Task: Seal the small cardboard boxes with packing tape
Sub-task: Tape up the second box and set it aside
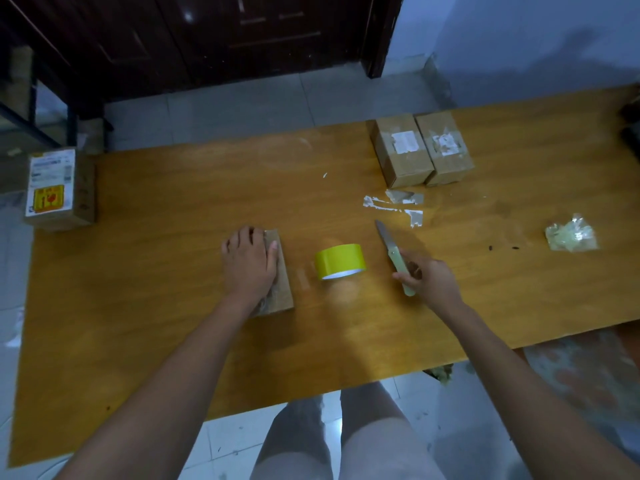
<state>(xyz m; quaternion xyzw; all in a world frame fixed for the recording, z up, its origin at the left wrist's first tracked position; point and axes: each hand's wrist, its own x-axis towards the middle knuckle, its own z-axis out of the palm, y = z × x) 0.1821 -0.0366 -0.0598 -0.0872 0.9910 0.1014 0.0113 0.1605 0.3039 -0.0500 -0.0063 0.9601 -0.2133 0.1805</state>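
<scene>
A box [282, 271] is being pressed flat-handed onto the wooden surface [156, 306] by the left hand [247, 261]; a knife [394, 254] is being gripped by the right hand [429, 277], tape [340, 261] between

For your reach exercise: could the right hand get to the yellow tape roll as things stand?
Probably yes. The tape roll lies on bare table just left of the right hand with nothing between them, but that hand's fingers hold the knife, so it would likely need setting down first.
</scene>
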